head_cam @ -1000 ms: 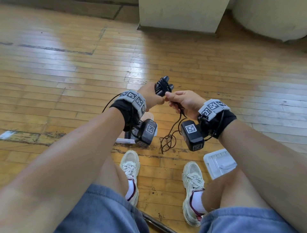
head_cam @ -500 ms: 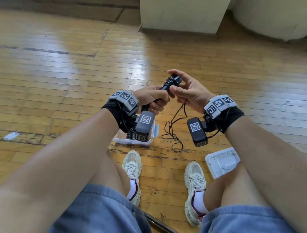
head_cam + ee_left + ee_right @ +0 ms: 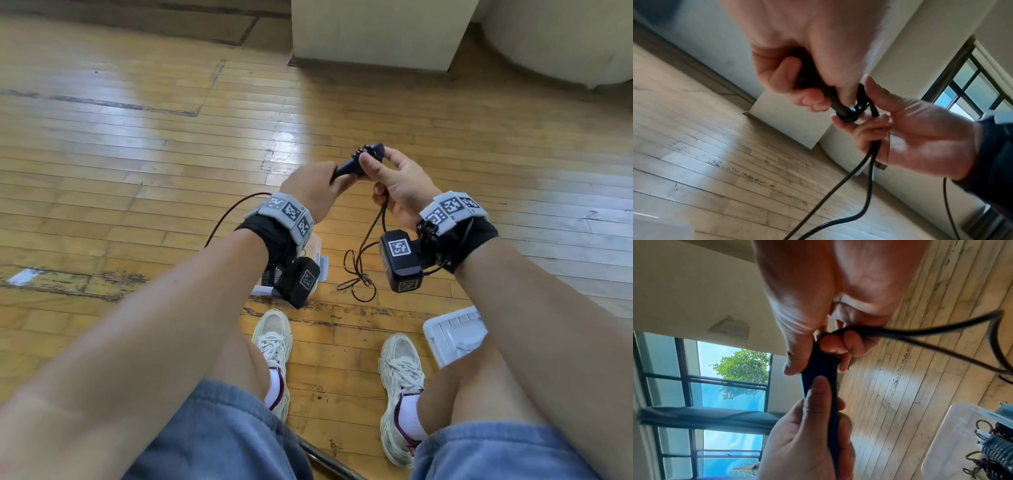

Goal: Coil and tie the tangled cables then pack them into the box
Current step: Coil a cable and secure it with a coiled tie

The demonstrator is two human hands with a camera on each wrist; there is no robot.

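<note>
the left hand [image 3: 313,186] is closed in a fist round a folded bundle of thin black rubber-sheathed cable [image 3: 346,168], thumb laid along it. the right hand [image 3: 399,185] pinches the bundle's far end between thumb and forefinger, where a turn of the same cable is looped round it, while its lower fingers [image 3: 863,131] curl loosely about the two strands that drop away. both forearms reach out over the knees, wrists level and close together, knuckles up, so the bundle lies bridged between the hands above the floor.

the cable looks light and limp; the hanging tail falls in a slack tangle [image 3: 358,277] onto the worn wooden plank floor [image 3: 137,144], between the feet and the hands. a bundle like this probably springs open if released, so the fist seems best kept on its middle, with the wrapping end held near the loop, where tension can be kept. the sheath looks smooth and may slip under a light pinch.

the clear plastic storage box [image 3: 953,439] sits on the floor below the left wrist, already holding a black coiled cord and other dark cables [image 3: 995,451]. its white lid [image 3: 455,334] lies on the floor beside the right foot, partly behind the right knee.
</note>
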